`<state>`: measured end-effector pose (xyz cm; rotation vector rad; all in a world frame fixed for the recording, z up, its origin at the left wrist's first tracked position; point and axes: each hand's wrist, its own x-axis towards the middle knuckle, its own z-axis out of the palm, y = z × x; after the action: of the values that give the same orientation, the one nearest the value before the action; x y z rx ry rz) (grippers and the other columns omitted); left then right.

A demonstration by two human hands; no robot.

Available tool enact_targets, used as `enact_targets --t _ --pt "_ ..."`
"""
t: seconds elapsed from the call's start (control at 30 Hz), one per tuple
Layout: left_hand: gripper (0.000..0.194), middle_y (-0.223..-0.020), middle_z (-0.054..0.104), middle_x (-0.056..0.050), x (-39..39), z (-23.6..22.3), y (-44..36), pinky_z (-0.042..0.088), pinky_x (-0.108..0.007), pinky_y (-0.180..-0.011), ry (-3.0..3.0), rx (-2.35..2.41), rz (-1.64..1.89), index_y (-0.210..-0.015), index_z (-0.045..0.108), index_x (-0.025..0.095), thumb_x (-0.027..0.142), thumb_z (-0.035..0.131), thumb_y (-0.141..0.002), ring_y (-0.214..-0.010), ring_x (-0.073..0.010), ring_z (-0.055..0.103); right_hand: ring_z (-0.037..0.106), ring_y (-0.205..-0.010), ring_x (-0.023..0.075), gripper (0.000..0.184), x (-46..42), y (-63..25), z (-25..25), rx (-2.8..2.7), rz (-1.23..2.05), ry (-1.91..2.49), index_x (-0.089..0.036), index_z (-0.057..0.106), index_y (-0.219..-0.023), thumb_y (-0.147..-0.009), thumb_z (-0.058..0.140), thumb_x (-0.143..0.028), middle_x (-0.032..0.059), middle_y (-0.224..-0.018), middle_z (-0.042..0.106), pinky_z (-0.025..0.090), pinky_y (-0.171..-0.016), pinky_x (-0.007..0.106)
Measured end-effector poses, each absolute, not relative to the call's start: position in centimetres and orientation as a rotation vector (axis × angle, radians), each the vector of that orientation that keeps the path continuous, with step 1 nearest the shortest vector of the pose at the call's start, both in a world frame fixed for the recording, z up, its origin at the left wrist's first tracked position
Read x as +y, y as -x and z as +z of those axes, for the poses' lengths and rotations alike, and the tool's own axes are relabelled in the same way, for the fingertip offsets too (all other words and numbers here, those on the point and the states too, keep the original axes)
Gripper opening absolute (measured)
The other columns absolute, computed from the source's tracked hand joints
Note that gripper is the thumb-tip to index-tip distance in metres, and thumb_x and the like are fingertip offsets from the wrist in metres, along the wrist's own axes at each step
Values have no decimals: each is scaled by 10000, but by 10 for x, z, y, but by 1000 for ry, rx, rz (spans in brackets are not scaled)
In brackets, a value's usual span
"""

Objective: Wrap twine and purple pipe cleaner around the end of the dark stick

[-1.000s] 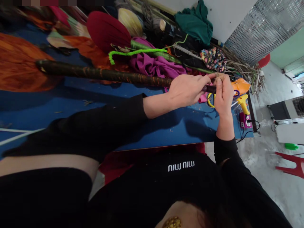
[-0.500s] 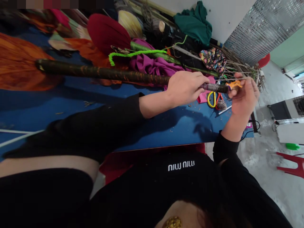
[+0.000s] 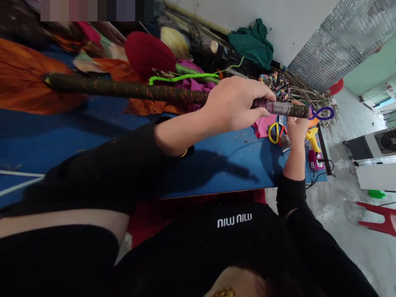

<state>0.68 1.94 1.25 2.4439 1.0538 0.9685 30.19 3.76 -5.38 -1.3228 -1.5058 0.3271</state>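
My left hand (image 3: pixel 236 103) is wrapped round a long, dark, bark-covered stick (image 3: pixel 130 88), which lies level across the view above the table. Grey tape (image 3: pixel 280 108) winds round the stick just past my fingers. A purple loop (image 3: pixel 324 113) stands out from the stick's right end. Orange cloth (image 3: pixel 24 78) is gathered at its left end. My right hand (image 3: pixel 297 128) is low behind the taped end, its fingers mostly hidden by the stick. Beside it are scissors with yellow and red handles (image 3: pixel 274 133), a yellow glue gun (image 3: pixel 313 139) and a partly hidden orange item (image 3: pixel 314 122).
The blue table (image 3: pixel 213 165) holds a bright green fuzzy strip (image 3: pixel 185 77), a dark red bundle (image 3: pixel 150 55), purple cloth (image 3: pixel 198 85) and a flowered cloth (image 3: pixel 275 84). Dry twigs (image 3: pixel 312 84) lie at the back right. A pink box (image 3: pixel 315 160) with cables sits at the right edge.
My right hand has moved from the stick's tip, where it held an orange item, down and left behind the stick. The purple loop now shows. The stick's end has shifted slightly right.
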Motion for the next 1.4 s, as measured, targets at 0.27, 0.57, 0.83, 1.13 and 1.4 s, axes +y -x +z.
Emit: enact_targets --t 0.27,0.57,0.83,1.13,1.4 --pt "365 -1213 843 -25 23 8 -11 594 -403 -933 -2408 1100 1034 -1307 807 381 372 651 -976 -1185 -291 767 752 -771 195 494 2 -226 -57 -1668 769 977 -289 672 -874 -895 705 -782 -10 -802 697 696 -766 392" --pt "374 -1235 843 -42 28 2 -14 592 -406 -897 -2445 1094 1067 -1302 812 346 376 587 -1005 -1167 -292 773 745 -1034 223 442 -33 -213 -41 -1684 -24 941 -257 779 -885 -1093 558 -577 63 -1028 720 663 -964 457" --pt "414 -1212 833 -46 28 -12 -23 560 -357 -865 -2479 1124 1010 -1310 810 314 333 533 -1002 -1122 -266 775 747 -911 211 467 -18 -200 -54 -1570 155 647 -276 690 -825 -1128 467 -553 7 -807 595 664 -979 526" --pt "395 -1322 820 -85 23 -13 -32 554 -373 -873 -2496 1244 903 -1395 734 247 337 586 -1040 -1193 -310 779 530 -582 103 433 -36 -185 -51 -1389 383 878 -254 667 -787 -1084 600 -561 -44 -673 526 464 -554 293" --pt "397 -1341 809 -98 14 -1 -33 530 -384 -847 -2573 1317 676 -1445 683 228 306 556 -1078 -1255 -332 775 648 -690 118 307 -57 -182 -48 -1609 174 894 -261 701 -886 -1136 557 -365 -39 -766 657 524 -661 320"
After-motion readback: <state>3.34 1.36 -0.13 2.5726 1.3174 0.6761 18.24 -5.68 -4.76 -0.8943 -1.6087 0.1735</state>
